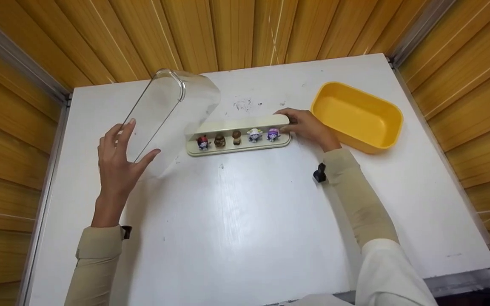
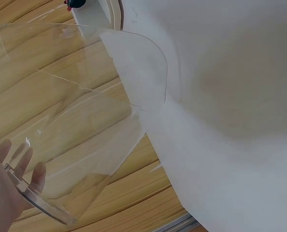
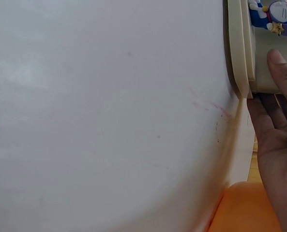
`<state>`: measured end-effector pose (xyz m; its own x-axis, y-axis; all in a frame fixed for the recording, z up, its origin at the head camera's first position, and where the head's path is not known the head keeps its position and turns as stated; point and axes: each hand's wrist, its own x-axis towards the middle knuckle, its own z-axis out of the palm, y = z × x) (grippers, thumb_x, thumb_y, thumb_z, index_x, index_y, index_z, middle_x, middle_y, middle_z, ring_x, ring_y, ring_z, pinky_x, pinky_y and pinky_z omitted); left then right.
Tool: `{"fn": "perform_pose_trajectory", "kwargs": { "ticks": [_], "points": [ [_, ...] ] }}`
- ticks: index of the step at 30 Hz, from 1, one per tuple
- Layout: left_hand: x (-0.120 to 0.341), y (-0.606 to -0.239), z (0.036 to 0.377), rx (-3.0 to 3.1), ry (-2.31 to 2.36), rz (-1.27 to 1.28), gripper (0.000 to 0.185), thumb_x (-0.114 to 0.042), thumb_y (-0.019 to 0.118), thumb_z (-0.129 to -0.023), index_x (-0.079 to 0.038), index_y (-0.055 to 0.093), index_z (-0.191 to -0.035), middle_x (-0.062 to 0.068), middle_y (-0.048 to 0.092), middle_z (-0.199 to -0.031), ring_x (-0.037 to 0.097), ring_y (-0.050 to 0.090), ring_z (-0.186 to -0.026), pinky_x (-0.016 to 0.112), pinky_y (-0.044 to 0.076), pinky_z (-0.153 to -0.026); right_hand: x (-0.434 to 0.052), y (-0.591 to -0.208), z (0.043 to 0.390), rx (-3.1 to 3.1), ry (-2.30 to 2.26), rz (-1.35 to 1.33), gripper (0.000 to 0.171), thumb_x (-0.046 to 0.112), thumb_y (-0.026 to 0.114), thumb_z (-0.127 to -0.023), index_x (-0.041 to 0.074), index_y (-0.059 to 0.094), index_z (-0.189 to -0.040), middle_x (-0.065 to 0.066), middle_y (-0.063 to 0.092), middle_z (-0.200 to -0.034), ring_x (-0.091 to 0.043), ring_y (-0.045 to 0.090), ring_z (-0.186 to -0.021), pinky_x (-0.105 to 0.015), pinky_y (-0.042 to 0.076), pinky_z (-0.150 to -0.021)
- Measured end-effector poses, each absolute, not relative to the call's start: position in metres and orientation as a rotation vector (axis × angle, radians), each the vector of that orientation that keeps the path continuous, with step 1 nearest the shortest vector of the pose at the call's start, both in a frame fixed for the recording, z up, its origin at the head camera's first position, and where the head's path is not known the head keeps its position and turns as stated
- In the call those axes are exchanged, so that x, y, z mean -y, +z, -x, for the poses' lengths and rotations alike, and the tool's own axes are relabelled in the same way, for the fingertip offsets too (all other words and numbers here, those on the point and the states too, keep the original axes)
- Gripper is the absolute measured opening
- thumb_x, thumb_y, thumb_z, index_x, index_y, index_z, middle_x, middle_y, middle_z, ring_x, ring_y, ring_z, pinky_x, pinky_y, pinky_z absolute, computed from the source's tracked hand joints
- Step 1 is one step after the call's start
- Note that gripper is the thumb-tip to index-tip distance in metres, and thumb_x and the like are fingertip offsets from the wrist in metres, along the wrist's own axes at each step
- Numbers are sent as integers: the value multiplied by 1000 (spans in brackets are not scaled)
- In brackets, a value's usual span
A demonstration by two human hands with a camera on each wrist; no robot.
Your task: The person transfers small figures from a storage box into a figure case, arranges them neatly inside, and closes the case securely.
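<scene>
Clear plastic is the worry here. From the head view I see the left hand (image 1: pixel 117 163) holding the cover (image 1: pixel 170 112) by its open rim, thumb on one side and straight fingers on the other, with the cover tilted up and off to the left of the base (image 1: pixel 238 146). The base sits mid-worktop (image 1: pixel 245 221) with five figures (image 1: pixel 237 137) lined up on it. The right hand (image 1: pixel 306 126) rests on the base's right end, fingers laid over it, steadying rather than clamping. A yellow tub (image 1: pixel 357 117) lies just beside that hand.

In the left wrist view the cover (image 2: pixel 80 121) hangs over the worktop's edge, above the wood. I see only fingertips (image 2: pixel 37 174) on the rim, so I judge the hold thin: smooth plastic could slip, and it would drop off the worktop.

In the right wrist view the right hand (image 3: pixel 279 130) lies against the base's (image 3: pixel 240 48) end, thumb on top, a purple figure (image 3: pixel 283 12) close by. If the cover swings low on its way across, its rim could knock the figures over. A shove from this hand could slide the base and topple them too.
</scene>
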<state>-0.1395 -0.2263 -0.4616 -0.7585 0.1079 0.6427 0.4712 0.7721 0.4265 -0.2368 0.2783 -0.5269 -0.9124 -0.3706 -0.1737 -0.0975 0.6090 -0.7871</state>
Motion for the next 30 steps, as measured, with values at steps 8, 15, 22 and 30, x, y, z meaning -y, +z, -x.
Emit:
{"fn": "perform_pose_trajectory", "kwargs": {
  "ticks": [8, 15, 22, 30],
  "points": [
    [211, -462, 147, 2314, -875, 485, 85, -26, 94, -75, -22, 49, -147, 19, 52, -138, 37, 49, -127, 55, 47, -100, -279, -528, 236, -2511, -1226, 375, 47, 26, 72, -96, 31, 59, -141, 6, 54, -149, -16, 45, -140, -41, 31, -120],
    [199, -462, 155, 2242, -948, 582, 85, -22, 94, -74, -20, 51, -147, 17, 54, -136, 35, 49, -127, 51, 44, -103, -280, -530, 235, -2508, -1244, 384, 45, 25, 73, -96, 31, 60, -139, 7, 58, -144, -15, 48, -136, -40, 34, -119],
    [190, -469, 164, 2192, -999, 661, 87, -18, 95, -72, -19, 51, -147, 18, 54, -137, 34, 49, -127, 49, 43, -104, -279, -529, 235, -2494, -1278, 366, 45, 25, 74, -95, 33, 61, -137, 8, 60, -141, -14, 50, -133, -41, 35, -118],
    [178, -471, 174, 2152, -1033, 723, 87, -19, 95, -72, -19, 51, -147, 16, 53, -138, 33, 50, -127, 48, 43, -105, -276, -527, 234, -2508, -1269, 361, 44, 24, 73, -95, 33, 61, -136, 9, 59, -140, -13, 49, -133, -40, 33, -119]
  ]
}}
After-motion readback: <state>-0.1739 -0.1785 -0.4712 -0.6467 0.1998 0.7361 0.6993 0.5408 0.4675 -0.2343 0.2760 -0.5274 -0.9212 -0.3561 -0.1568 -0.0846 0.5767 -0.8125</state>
